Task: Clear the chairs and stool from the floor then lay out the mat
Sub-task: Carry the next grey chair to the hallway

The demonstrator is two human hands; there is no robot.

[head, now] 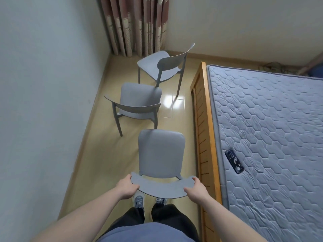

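Three grey plastic chairs stand in a row on the tan floor between the left wall and the bed. The nearest chair (161, 152) is right in front of me, its curved backrest toward me. My left hand (126, 186) grips the backrest's left end and my right hand (197, 190) grips its right end. A middle chair (138, 102) stands farther on, close to the wall. The far chair (162, 67) sits near the curtain, turned sideways. No stool or mat is in view.
A bed with a quilted grey mattress (271, 137) and wooden frame (201, 119) fills the right side. A dark phone-like object (234, 161) lies on the mattress. A patterned curtain (136, 23) hangs in the far corner. The white wall (43, 102) bounds the narrow aisle.
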